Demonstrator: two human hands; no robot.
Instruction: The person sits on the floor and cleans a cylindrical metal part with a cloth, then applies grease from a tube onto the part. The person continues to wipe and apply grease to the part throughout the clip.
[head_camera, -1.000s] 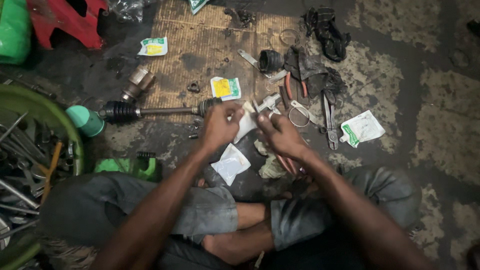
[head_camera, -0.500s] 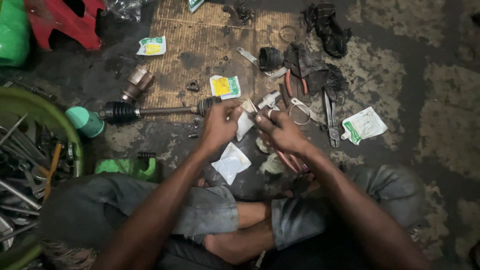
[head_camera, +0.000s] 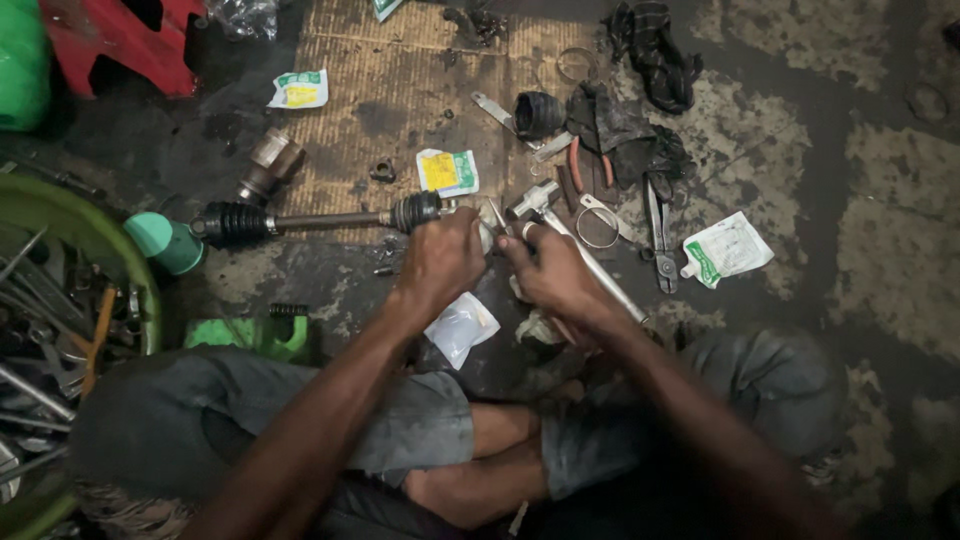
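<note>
Head view is showing one axle shaft (head_camera: 320, 218) lying across the floor, its two rubber boots pointing sideways. Left hand (head_camera: 440, 262) is closing its fingers around the shaft's near end, steadying it; right hand (head_camera: 552, 270) is pinching a small metal piece (head_camera: 497, 216) against it.

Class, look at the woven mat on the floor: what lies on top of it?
On the woven mat lie two small packets and a small nut-like metal part. The left hand covers its near edge.

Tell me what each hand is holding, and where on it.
Both left hand and right hand pinch a small white packet between them; exact grip hidden.
</note>
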